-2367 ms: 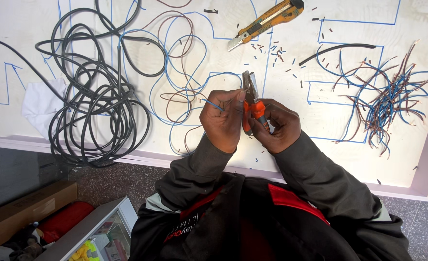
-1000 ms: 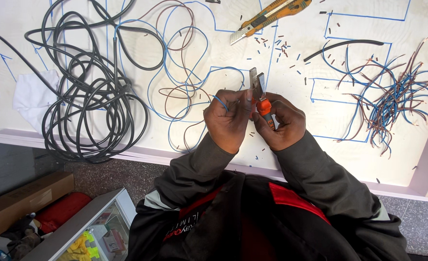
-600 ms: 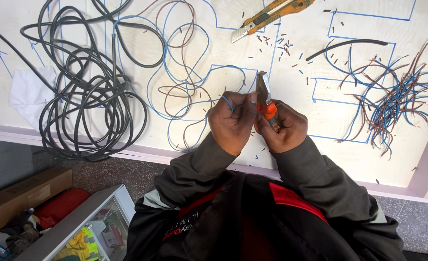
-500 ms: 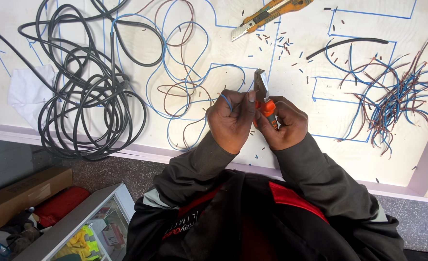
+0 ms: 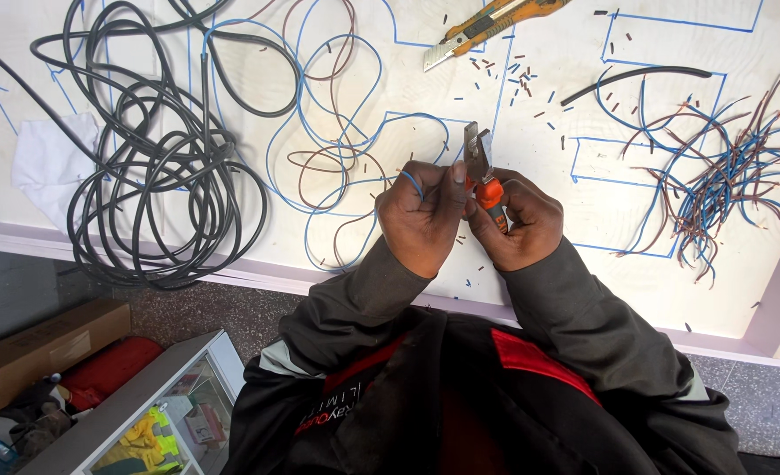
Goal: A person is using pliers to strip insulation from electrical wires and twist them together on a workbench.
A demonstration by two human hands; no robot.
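Observation:
My right hand (image 5: pixel 515 222) grips orange-handled pliers (image 5: pixel 481 169) with the jaws pointing up and away from me. My left hand (image 5: pixel 421 215) pinches a thin blue wire (image 5: pixel 412 181) right beside the jaws; the wire loops back over my fingers and runs out into blue and brown wire loops (image 5: pixel 337 132) on the white board (image 5: pixel 574 189). Both hands meet over the board's near edge. The wire end at the jaws is hidden behind my thumb.
A big coil of black cable (image 5: pixel 157 189) lies at the left. A yellow utility knife (image 5: pixel 495 19) rests at the top. A pile of cut blue and brown wires (image 5: pixel 724 180) sits at the right, with insulation scraps scattered between. Boxes stand on the floor lower left.
My hands, the pliers and the blue wire have stayed together, shifting a little to the right in view; the wire now curls over my left fingers.

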